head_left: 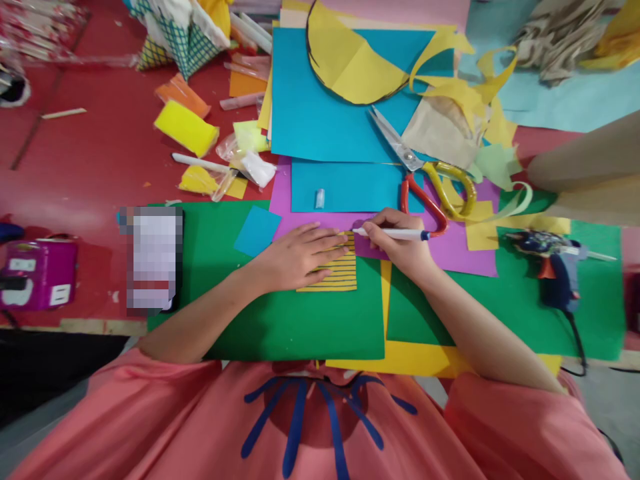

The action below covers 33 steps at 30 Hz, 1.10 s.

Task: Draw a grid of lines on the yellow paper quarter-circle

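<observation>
A small yellow paper square (343,277) with dark parallel lines lies on the green and purple sheets in front of me. My left hand (305,257) rests flat across it, fingers spread, covering its left and upper part. Held in my right hand (400,243) is a white marker (400,233) with a dark blue end. Its tip points left, at the upper right edge of the lined square; whether it touches the paper I cannot tell. A clear pen cap (320,198) lies just beyond on blue paper.
Scissors (410,159) with red and yellow handles lie beyond my right hand. A glue gun (560,267) rests at right, a blurred-out phone (155,260) at left. Farther back are a yellow paper half-round (355,60), yellow scraps (460,93) and a yellow sponge-like block (186,127).
</observation>
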Each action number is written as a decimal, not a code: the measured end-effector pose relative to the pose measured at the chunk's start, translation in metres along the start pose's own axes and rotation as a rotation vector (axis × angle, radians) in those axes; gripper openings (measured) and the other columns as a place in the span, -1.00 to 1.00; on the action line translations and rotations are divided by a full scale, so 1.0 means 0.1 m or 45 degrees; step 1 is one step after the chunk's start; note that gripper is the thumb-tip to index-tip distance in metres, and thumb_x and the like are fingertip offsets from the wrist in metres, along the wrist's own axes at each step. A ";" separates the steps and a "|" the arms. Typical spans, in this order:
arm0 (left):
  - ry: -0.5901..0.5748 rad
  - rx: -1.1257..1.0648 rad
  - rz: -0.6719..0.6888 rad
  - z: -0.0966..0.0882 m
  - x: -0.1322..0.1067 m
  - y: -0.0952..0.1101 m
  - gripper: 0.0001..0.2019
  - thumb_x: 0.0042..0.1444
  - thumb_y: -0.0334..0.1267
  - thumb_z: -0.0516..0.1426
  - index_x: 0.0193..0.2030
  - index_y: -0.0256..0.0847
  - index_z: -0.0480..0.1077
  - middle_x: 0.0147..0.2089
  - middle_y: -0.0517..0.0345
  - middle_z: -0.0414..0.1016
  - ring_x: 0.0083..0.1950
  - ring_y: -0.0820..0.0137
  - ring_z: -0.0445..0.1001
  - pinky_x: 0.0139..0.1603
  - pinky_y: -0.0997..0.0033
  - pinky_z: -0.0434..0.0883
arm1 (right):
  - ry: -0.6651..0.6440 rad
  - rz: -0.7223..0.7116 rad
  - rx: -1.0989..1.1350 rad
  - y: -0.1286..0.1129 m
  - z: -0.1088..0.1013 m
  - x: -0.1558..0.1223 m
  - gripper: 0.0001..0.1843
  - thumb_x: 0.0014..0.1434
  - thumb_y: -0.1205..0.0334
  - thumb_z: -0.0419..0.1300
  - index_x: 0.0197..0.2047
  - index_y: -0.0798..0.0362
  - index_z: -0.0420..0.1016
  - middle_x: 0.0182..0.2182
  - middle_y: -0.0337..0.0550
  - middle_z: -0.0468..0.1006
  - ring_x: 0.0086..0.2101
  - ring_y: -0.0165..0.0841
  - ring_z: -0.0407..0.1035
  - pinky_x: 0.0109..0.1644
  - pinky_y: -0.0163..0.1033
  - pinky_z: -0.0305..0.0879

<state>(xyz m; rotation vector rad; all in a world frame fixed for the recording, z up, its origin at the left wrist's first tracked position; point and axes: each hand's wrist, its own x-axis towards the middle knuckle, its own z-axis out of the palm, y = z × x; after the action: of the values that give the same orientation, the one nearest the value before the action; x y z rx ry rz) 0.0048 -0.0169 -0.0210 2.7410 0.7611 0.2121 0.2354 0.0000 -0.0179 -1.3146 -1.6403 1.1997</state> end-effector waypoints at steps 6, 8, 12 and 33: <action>-0.008 0.019 0.011 0.00 0.00 0.00 -0.57 0.23 -0.16 0.04 0.23 -0.17 0.24 0.30 0.08 0.23 0.28 0.23 0.21 0.29 0.11 0.16 | -0.001 0.084 0.130 0.00 -0.01 -0.01 -0.75 0.11 0.18 0.20 -0.55 0.09 0.37 -0.67 -0.29 0.40 -0.65 -0.51 0.22 -0.58 -0.36 0.09; -0.015 0.026 -0.002 0.00 0.00 -0.01 -0.57 0.24 -0.15 0.03 0.23 -0.16 0.23 0.30 0.08 0.22 0.29 0.23 0.21 0.29 0.10 0.16 | 0.047 0.068 0.172 0.01 -0.01 -0.02 -0.75 0.12 0.17 0.20 -0.53 0.09 0.37 -0.66 -0.29 0.42 -0.65 -0.51 0.24 -0.58 -0.37 0.12; -0.010 0.049 -0.062 0.00 0.01 -0.01 -0.56 0.27 -0.15 -0.01 0.25 -0.20 0.20 0.31 0.06 0.21 0.30 0.23 0.19 0.29 0.10 0.15 | 0.067 0.043 0.200 0.02 -0.01 -0.03 -0.76 0.14 0.13 0.20 -0.47 0.09 0.39 -0.63 -0.27 0.45 -0.63 -0.50 0.29 -0.56 -0.37 0.18; -0.021 -0.007 -0.132 0.03 0.01 -0.01 -0.55 0.26 -0.14 0.00 0.26 -0.20 0.19 0.31 0.02 0.21 0.32 0.27 0.17 0.33 0.12 0.07 | -0.048 -0.021 0.009 0.01 0.00 0.01 -0.75 0.12 0.15 0.20 -0.52 0.09 0.39 -0.60 -0.26 0.41 -0.57 -0.49 0.25 -0.50 -0.35 0.12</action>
<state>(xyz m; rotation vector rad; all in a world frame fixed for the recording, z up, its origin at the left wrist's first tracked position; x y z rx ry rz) 0.0057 -0.0166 -0.0239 2.6855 0.8942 0.1688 0.2354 0.0007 -0.0187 -1.2791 -1.6688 1.2265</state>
